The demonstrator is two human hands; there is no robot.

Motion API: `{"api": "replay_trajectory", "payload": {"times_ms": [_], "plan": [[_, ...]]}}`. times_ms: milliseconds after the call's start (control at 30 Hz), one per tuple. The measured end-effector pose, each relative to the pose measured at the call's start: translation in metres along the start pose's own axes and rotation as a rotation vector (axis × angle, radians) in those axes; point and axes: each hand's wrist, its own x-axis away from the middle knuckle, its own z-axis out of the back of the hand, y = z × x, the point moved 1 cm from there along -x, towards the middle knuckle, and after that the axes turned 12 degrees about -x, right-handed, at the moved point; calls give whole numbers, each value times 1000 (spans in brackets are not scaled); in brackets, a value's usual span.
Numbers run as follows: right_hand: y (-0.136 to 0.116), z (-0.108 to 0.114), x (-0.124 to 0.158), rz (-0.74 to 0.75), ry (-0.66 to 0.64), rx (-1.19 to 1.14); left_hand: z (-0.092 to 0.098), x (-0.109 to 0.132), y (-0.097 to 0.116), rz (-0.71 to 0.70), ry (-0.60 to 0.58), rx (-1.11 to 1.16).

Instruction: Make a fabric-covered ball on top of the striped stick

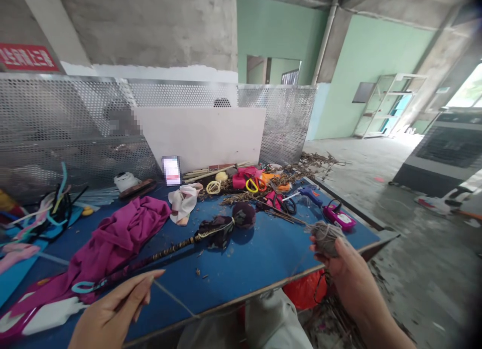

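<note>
Grey yarn ball (327, 237), right of centre in the lower half of the frame, gripped in the right hand. Left edge: coloured strips (52, 208), heaped; below them, at lower left, a white-and-magenta object (48, 316), nature unclear. Next, purple cloth (124, 226), crumpled, with a pale-blue loop (83, 287) at its lower end. Lower left: left hand (111, 309), thumb and fingertips pinched together on a thin grey strand (173, 295), which slopes down rightward to the table's near edge and is lost there; its join to the ball cannot be traced. Just above this hand, one wrapped stick (171, 251), long axis rising from lower left to centre, apart from both hands, the left one nearer; its upper end carries a dark cloth bundle (244, 216), tied with pale cord. The ball lies up and rightward from the left hand, well apart, with bare blue table (271, 261) between. Upper side of the table, left to right: phone (172, 170), pale cloth (184, 203), yellow-handled scissors (251, 186), black scissors (289, 206), glue gun (311, 194). Right: magenta box (340, 217), just behind the ball; right hand (348, 268), fingers closed around the ball. Below, a red bag (305, 291) under the table edge. Nothing stands between the left hand and the stick.
</note>
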Motion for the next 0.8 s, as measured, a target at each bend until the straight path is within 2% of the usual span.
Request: {"api": "replay_trajectory", "payload": {"times_ms": [33, 100, 167, 233, 267, 300, 333, 367, 400, 433, 500, 567, 633, 667, 733, 800], "plan": [[-3, 3, -1, 49, 22, 11, 2, -5, 3, 6, -61, -40], [-11, 8, -1, 157, 64, 22, 9, -14, 11, 54, -81, -186], [-19, 11, 0, 235, 83, 9, 12, -21, 24, 78, 34, -373], [-24, 9, 3, 257, 54, -30, 8, -22, 44, -2, 239, -472], [-25, 5, 7, 241, 13, -59, 1, -19, 58, -49, 352, -455], [-25, 0, 12, 210, -39, -95, -8, -14, 73, -106, 402, -363], [-24, -8, 18, 157, -105, -137, -20, -7, 89, -184, 372, -211], [-23, -18, 24, 86, -179, -184, -33, 2, 107, -286, 243, -25], [-21, -28, 31, -3, -255, -234, -48, 13, 124, -357, 15, 165], [-19, -39, 38, -98, -340, -284, -62, 25, 141, -411, -275, 330], [-18, -56, 44, -231, -464, -340, -82, 48, 166, -449, -769, 626], [-23, -61, 40, -240, -479, -357, -91, 58, 175, -381, -1096, 765], [-30, -49, 28, -162, -376, -347, -90, 52, 165, -183, -1189, 793], [-33, -38, 21, -116, -298, -334, -87, 44, 155, -103, -1085, 767], [-36, -13, 7, -75, -162, -284, -78, 23, 129, -50, -866, 661], [-29, 9, -4, -121, -85, -241, -69, 6, 100, -24, -789, 582]]}}
